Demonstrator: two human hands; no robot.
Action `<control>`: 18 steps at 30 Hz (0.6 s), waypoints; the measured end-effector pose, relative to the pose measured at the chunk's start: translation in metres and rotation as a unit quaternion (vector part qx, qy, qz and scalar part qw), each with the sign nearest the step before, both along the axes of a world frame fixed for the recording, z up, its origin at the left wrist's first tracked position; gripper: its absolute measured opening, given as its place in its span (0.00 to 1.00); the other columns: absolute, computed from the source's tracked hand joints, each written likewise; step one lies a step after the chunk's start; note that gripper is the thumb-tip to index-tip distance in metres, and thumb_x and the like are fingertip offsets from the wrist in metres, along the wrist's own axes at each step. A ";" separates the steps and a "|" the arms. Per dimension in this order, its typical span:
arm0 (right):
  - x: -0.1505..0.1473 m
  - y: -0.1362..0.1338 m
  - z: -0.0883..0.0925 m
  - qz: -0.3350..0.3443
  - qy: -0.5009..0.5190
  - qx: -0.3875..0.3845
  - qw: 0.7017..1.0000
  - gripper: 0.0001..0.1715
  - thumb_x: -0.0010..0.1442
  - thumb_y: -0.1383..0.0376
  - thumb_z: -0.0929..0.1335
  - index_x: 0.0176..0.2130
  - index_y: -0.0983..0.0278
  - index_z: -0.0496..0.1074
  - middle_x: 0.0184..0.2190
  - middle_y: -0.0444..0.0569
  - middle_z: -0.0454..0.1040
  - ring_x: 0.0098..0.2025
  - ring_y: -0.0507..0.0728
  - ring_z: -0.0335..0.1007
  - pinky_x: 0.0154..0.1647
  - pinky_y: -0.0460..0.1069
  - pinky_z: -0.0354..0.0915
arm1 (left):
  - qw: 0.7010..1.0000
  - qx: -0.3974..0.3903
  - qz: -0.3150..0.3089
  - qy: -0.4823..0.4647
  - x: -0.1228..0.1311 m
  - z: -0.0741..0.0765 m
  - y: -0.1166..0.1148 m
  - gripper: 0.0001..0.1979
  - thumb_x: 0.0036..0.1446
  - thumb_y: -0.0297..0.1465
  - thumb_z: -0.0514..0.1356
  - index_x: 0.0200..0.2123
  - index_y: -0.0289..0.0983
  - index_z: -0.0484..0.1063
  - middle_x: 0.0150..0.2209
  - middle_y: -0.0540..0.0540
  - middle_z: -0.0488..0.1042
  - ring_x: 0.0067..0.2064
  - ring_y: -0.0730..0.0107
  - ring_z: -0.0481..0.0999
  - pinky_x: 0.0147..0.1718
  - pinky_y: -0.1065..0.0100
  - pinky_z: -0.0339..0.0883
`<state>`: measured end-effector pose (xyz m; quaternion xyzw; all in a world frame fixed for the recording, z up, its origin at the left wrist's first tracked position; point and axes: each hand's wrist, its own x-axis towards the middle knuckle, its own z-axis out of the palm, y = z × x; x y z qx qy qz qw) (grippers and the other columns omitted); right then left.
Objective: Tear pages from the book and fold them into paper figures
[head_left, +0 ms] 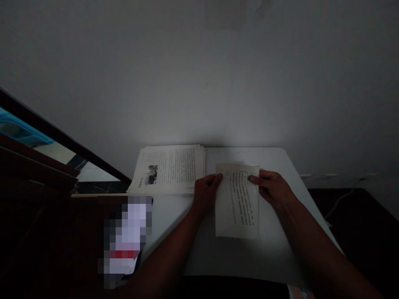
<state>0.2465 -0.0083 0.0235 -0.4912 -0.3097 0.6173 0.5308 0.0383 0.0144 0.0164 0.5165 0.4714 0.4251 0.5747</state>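
Firmly pinching sheet [237, 209] at both long edges with left hand [204, 195] and right hand [274, 189]; long axis toward wall [218, 83]. Free table [224, 257] nearer; stack [170, 168] close left.

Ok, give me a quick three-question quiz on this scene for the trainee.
1. True or false: the left hand and the right hand each grip a side edge of the printed sheet.
2. The stack of printed pages lies: A) to the person's left of the sheet, B) to its right, C) under it.
3. What does the stack's top page carry besides text?
Key: 1 true; 2 A; 3 a small photo.
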 end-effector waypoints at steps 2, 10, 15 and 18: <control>0.001 0.000 -0.001 0.006 0.008 0.001 1.000 0.15 0.40 0.66 0.77 0.32 0.65 0.79 0.30 0.50 0.80 0.31 0.59 0.76 0.39 0.54 0.72 | 1.000 -0.001 -0.003 -0.006 0.000 -0.001 0.000 0.19 0.52 0.45 0.59 0.25 0.33 0.73 0.21 0.52 0.66 0.22 0.77 0.62 0.20 0.73 0.55; -0.002 -0.001 0.001 0.002 -0.004 0.015 1.000 0.14 0.39 0.65 0.77 0.31 0.65 0.79 0.29 0.50 0.80 0.32 0.60 0.76 0.34 0.54 0.73 | 1.000 -0.001 0.005 -0.004 0.000 -0.003 0.000 0.19 0.51 0.45 0.59 0.25 0.33 0.74 0.21 0.52 0.67 0.22 0.77 0.62 0.20 0.74 0.55; -0.002 -0.001 0.002 0.006 0.004 0.012 1.000 0.15 0.40 0.65 0.77 0.31 0.65 0.79 0.28 0.51 0.80 0.29 0.59 0.76 0.32 0.52 0.73 | 1.000 -0.003 0.017 -0.013 0.001 -0.001 0.000 0.20 0.51 0.45 0.59 0.23 0.32 0.73 0.19 0.52 0.64 0.21 0.78 0.60 0.19 0.74 0.54; -0.001 -0.001 0.002 0.010 0.025 0.017 1.000 0.14 0.43 0.63 0.76 0.33 0.65 0.79 0.30 0.51 0.80 0.30 0.58 0.76 0.34 0.52 0.72 | 0.999 -0.010 0.028 -0.021 0.001 0.000 0.001 0.20 0.51 0.45 0.60 0.23 0.32 0.73 0.19 0.52 0.64 0.21 0.78 0.59 0.19 0.74 0.54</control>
